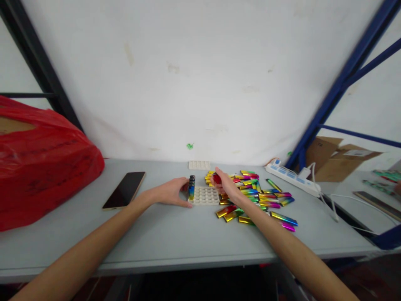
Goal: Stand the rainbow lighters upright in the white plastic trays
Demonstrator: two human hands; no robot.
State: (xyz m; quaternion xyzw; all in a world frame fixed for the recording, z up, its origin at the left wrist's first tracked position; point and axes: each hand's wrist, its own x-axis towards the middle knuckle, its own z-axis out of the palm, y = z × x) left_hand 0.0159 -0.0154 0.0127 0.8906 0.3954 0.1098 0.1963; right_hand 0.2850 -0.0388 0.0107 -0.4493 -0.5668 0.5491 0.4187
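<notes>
A pale tray (206,195) with rows of round holes lies on the grey table. Along its left edge several shiny lighters (191,190) with black tops stand upright in a row, blue and yellow low down. My left hand (172,192) is at that end, thumb and fingers spread around the tray's left side. The thumb tip is by the front left corner; I cannot tell how firmly it touches. My right hand (225,186) is closed on a red lighter (216,178) above the tray's right end, beside a loose pile of multicoloured metallic lighters (250,193).
A second pale tray (199,165) lies against the wall. On the left are a dark phone (125,190) and a large red plastic bag (44,167). A white power strip (291,177) with cables runs along the right, near a cardboard box (338,159) and blue shelf posts (332,92).
</notes>
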